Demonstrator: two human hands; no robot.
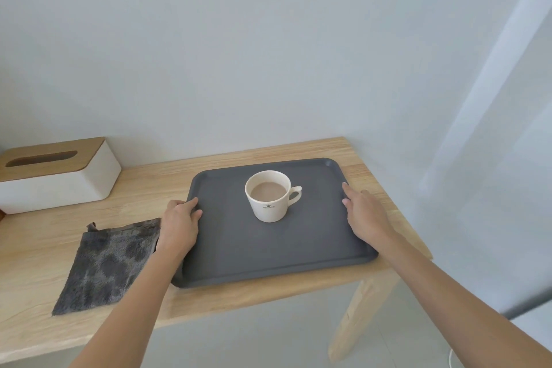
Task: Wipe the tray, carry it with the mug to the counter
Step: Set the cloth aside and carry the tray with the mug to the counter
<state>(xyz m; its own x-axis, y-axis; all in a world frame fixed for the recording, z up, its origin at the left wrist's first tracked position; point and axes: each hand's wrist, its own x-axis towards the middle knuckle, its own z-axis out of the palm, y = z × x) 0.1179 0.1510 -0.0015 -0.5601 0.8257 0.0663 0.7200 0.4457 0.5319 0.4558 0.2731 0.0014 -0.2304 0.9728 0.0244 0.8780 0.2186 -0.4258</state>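
With the left hand (179, 227) clamped on the tray (268, 251) rim and the right hand (366, 215) fingers together, lift level; the mug (268, 197) is full.

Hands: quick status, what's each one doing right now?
Left hand: closed on the gray tray's left rim.
Right hand: on the tray's right rim, grip unclear.

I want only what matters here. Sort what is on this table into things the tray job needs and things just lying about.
For the job: tray, mug, grey cloth, left hand and right hand at the tray's sides.
Lying about: tissue box, on the wooden table.
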